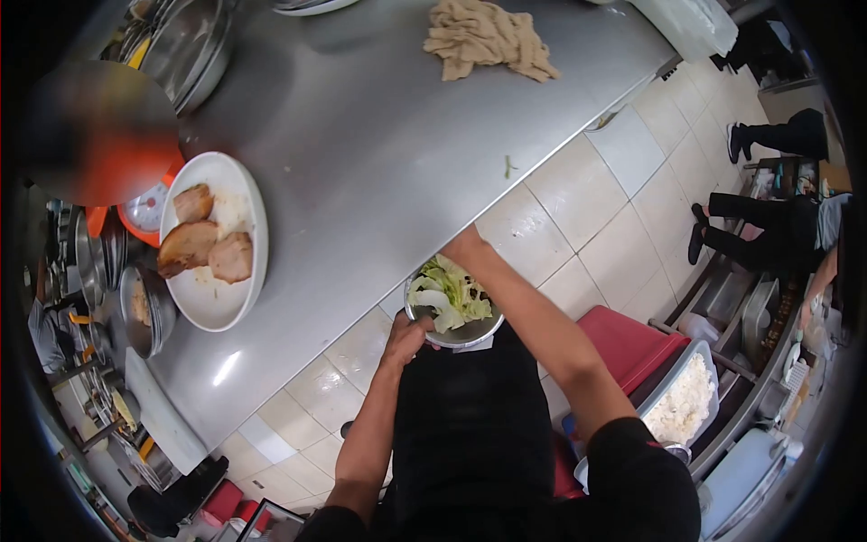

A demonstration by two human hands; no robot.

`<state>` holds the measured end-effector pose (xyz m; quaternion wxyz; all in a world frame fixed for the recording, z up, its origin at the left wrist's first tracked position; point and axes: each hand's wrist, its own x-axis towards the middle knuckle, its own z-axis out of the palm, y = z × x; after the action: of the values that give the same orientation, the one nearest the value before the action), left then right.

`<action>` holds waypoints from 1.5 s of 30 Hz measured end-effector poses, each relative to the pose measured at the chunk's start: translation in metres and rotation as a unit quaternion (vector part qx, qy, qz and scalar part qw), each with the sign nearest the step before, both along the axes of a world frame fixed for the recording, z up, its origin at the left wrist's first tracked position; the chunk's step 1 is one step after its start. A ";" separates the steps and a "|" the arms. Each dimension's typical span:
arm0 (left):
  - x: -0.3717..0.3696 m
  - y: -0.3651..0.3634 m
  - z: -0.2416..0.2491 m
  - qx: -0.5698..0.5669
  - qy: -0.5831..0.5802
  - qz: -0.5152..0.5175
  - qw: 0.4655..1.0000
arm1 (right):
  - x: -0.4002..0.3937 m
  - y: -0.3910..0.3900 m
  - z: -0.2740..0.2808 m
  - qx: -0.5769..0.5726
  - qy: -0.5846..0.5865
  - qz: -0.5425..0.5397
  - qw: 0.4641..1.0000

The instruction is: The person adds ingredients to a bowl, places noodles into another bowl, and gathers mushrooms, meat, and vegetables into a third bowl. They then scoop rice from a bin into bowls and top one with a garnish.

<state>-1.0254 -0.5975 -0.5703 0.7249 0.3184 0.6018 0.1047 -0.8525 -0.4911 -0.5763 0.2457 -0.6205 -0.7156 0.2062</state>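
A metal bowl (pixel 465 338) of lettuce leaves (pixel 459 294) is held in front of my body, just below the edge of the steel table. My left hand (pixel 411 340) is closed on the bowl's near left rim, thumb over the edge. At the bowl's far side, by the table edge, is my right hand (pixel 464 246). Its fingers are mostly hidden, so what they touch does not show. On the table to the left, a white oval dish (pixel 217 309) carries pieces of browned meat (pixel 190 246).
A crumpled tan cloth (pixel 488 38) lies on the steel table (pixel 361 154). Left are an orange scale (pixel 144 215) and metal bowls (pixel 144 312). On my right stand a tub of white rice-like food (pixel 682 402) and a red lid (pixel 623 348). Other people's legs (pixel 781 135) show farther right.
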 end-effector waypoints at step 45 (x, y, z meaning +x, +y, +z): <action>0.157 0.015 0.014 0.045 0.039 -0.116 0.991 | 0.138 -0.144 0.059 -0.113 0.060 -0.136 0.982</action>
<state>-0.8681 -0.5821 -0.5560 0.6928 0.4221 0.5837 0.0345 -0.7141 -0.6351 -0.5177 0.2426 -0.7220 -0.5807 0.2874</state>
